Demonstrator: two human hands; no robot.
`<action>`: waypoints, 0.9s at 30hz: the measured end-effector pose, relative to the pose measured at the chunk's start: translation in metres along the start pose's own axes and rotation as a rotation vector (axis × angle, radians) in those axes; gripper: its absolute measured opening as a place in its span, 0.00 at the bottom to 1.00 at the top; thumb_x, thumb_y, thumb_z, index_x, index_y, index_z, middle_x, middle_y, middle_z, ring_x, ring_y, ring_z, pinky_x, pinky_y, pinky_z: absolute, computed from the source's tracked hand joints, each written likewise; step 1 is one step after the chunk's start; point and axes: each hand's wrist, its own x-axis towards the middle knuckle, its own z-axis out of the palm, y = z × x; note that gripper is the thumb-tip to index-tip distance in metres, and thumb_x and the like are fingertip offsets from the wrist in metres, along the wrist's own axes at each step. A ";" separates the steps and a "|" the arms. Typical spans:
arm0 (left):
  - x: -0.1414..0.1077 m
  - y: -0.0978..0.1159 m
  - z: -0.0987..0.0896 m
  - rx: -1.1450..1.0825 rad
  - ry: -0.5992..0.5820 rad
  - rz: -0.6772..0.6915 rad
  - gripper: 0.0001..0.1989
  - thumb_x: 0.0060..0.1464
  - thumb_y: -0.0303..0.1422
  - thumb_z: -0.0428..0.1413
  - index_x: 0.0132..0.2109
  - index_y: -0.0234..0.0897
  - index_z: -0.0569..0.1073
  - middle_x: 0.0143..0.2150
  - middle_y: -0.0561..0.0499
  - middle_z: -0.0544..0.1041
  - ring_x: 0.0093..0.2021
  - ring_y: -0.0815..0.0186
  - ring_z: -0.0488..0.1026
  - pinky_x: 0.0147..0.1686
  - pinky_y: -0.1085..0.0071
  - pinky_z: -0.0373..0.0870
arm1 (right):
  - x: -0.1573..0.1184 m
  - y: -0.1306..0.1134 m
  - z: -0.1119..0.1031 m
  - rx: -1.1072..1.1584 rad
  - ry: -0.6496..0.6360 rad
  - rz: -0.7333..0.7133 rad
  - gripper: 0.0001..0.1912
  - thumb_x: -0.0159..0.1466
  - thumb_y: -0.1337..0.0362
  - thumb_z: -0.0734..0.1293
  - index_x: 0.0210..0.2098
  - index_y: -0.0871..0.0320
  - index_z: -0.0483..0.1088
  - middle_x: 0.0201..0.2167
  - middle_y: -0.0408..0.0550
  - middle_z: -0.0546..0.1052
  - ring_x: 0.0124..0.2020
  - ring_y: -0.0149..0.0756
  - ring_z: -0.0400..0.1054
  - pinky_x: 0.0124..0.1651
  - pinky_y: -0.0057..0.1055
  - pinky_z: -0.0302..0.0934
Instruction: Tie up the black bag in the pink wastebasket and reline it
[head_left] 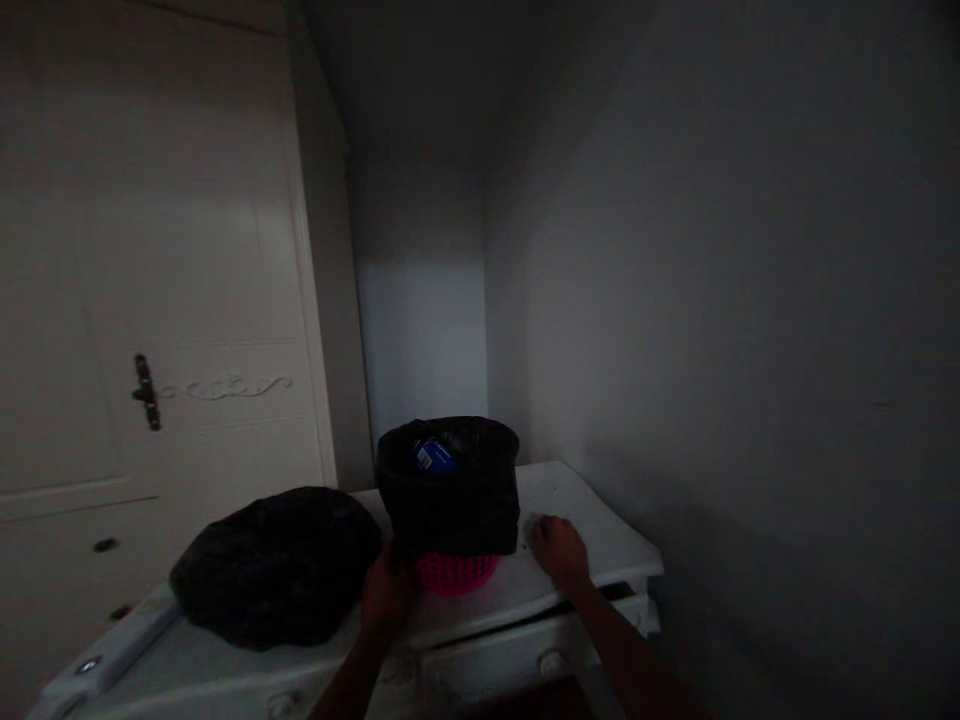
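Note:
A pink lattice-sided basket (456, 572) stands upright on a white dresser top (559, 488). Its upper part is covered by a black plastic bag (450, 515) folded over the rim. Inside the mouth lies a blue packet (436, 457) with a white label. My left hand (386, 592) is at the basket's lower left side, its fingers mostly hidden in shadow. To the right of the basket, apart from it, my right hand (559, 549) rests low over the dresser top with fingers curled. Whether anything is in those fingers is too dark to make out.
A bulky black bag (281, 568) lies on the dresser left of the basket. The top drawer (517, 655) is slightly open along its upper edge. A grey wall (712, 380) rises close on the right. A white cabinet door (217, 260) with a dark handle (146, 392) stands left.

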 end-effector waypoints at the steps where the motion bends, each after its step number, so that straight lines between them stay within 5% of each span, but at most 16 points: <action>1: 0.000 -0.001 0.001 0.006 0.004 -0.005 0.20 0.66 0.26 0.46 0.58 0.31 0.76 0.55 0.39 0.83 0.55 0.55 0.80 0.50 0.69 0.72 | 0.000 0.000 0.000 0.001 -0.002 0.002 0.20 0.73 0.62 0.57 0.44 0.61 0.80 0.44 0.58 0.83 0.49 0.43 0.76 0.48 0.31 0.62; 27: 0.002 -0.003 0.001 0.028 0.003 0.002 0.19 0.65 0.26 0.47 0.57 0.33 0.77 0.54 0.39 0.83 0.55 0.57 0.80 0.49 0.71 0.72 | 0.001 0.001 0.002 0.016 0.010 0.004 0.19 0.72 0.61 0.58 0.42 0.60 0.80 0.44 0.58 0.83 0.47 0.43 0.77 0.46 0.31 0.62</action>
